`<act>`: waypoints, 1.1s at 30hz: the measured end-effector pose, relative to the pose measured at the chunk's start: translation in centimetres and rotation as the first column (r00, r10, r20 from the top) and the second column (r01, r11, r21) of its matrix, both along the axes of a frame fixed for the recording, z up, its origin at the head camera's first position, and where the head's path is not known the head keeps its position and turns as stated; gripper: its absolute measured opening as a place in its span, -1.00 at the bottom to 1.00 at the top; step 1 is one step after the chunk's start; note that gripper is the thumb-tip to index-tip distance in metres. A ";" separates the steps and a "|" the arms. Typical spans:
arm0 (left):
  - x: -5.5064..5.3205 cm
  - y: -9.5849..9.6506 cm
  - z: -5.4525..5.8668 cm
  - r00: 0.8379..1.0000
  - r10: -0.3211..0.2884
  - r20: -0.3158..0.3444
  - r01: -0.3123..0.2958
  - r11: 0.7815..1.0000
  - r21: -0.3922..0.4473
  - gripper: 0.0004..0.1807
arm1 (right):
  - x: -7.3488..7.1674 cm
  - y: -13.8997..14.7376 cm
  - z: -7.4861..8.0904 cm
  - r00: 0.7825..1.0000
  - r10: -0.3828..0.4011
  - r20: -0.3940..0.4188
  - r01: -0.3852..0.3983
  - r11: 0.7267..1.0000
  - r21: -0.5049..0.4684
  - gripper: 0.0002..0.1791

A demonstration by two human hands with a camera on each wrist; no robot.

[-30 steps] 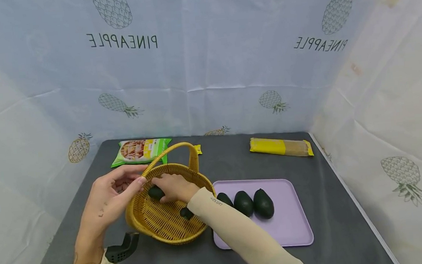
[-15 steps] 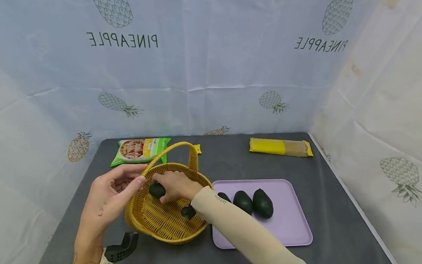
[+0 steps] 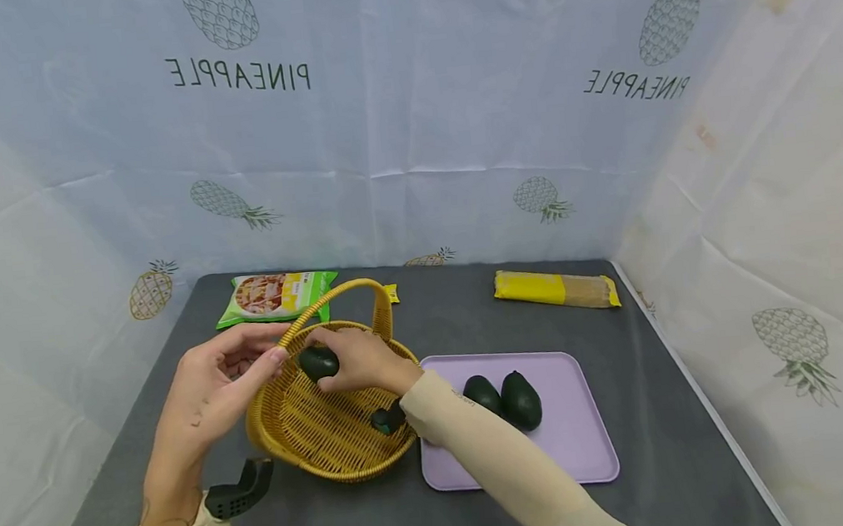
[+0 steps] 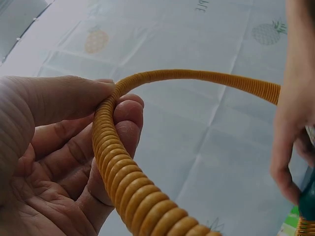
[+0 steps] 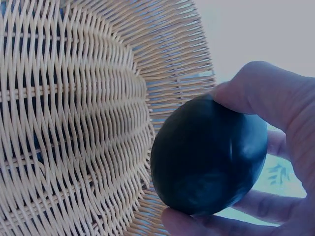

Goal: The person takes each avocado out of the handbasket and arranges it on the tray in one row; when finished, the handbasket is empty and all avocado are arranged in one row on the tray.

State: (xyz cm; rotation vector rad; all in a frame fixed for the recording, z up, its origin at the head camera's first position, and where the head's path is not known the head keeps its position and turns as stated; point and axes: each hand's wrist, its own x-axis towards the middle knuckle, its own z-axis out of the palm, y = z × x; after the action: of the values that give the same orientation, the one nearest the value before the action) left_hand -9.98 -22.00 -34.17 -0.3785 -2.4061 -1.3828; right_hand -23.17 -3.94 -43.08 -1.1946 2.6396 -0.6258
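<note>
My left hand [image 3: 210,390] pinches the handle [image 4: 128,182] of a yellow wicker basket [image 3: 316,439] between thumb and fingers, at the handle's left side. Inside the basket's far part, my right hand [image 3: 362,358] grips a dark green avocado [image 3: 318,362]. The right wrist view shows that avocado [image 5: 206,155] held between thumb and fingertips, close over the woven wall. Two more avocados, one on the left [image 3: 482,394] and one on the right [image 3: 521,401], lie side by side on a lilac tray [image 3: 581,449]; the right sleeve covers the tray's near left part.
A green food packet [image 3: 274,297] lies behind the basket at the back left. A small yellow packet [image 3: 391,293] shows past the handle. A yellow pack of noodles [image 3: 555,289] lies at the back right. Printed sheets [image 3: 425,129] wall in the dark table [image 3: 670,442].
My right hand has raised the avocado a little and drawn it slightly to the right within the basket. The sleeve now covers a third avocado on the tray. The left hand keeps its hold.
</note>
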 end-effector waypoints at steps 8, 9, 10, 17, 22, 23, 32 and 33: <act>-0.1 -0.1 0.1 1.000 -0.009 0.007 0.009 1.000 0.011 -0.71 | 0.8 2.3 0.7 0.991 -0.099 0.086 0.111 0.981 -0.156 -0.34; -0.1 -0.1 0.1 1.000 -0.011 0.005 0.010 1.000 0.011 -0.71 | 1.0 2.6 0.8 0.989 -0.110 0.098 0.125 0.977 -0.174 -0.34; -0.1 -0.1 0.1 1.000 -0.012 0.004 0.012 1.000 0.010 -0.71 | 1.1 3.0 1.0 0.987 -0.123 0.102 0.141 0.973 -0.185 -0.33; -0.2 0.0 0.0 1.000 -0.021 0.014 0.020 1.000 0.019 -0.72 | 2.2 5.9 1.8 0.974 -0.183 0.132 0.213 0.940 -0.265 -0.37; -0.2 -0.1 0.0 1.000 -0.017 0.011 0.017 1.000 0.011 -0.72 | 2.7 7.9 2.0 0.965 -0.199 0.168 0.245 0.915 -0.321 -0.36; -0.2 -0.1 0.0 1.000 -0.018 0.008 0.018 1.000 0.009 -0.72 | 2.8 8.2 2.1 0.964 -0.205 0.168 0.251 0.912 -0.325 -0.36; 0.0 -0.1 0.0 1.000 -0.021 0.016 0.021 1.000 0.019 -0.71 | 3.5 11.3 2.2 0.945 -0.272 0.180 0.319 0.884 -0.342 -0.34; 0.0 -0.1 0.0 1.000 -0.022 0.018 0.022 1.000 0.022 -0.71 | 3.5 11.8 2.2 0.941 -0.285 0.185 0.333 0.877 -0.345 -0.35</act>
State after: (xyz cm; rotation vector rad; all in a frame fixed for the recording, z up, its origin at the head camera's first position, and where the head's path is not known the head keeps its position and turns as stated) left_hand -9.98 -22.11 -34.14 -0.3896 -2.4056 -1.4270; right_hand -19.66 7.82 -40.92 -0.7679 2.6962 -1.2642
